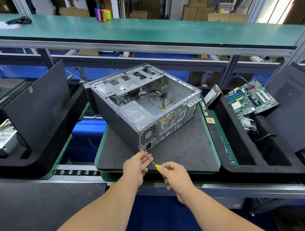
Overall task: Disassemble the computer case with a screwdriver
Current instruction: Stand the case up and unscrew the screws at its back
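Computer case (143,105), side panel off, is lying on a dark mat (183,149) at centre. The right hand (174,173) is gripping the yellow handle of the screwdriver (152,162), fingers curled round it. The left hand (136,166) is lying under the shaft, fingers loosely extended and steadying it; the tip is pointing at the case's near lower rear corner, beside the power supply (137,113). A motherboard (250,98) is resting in the tray at right.

Mat (178,149) in front of case (143,105) is open to me. Tray wall (220,128) blocks right, leaning panel (38,106) blocks left.
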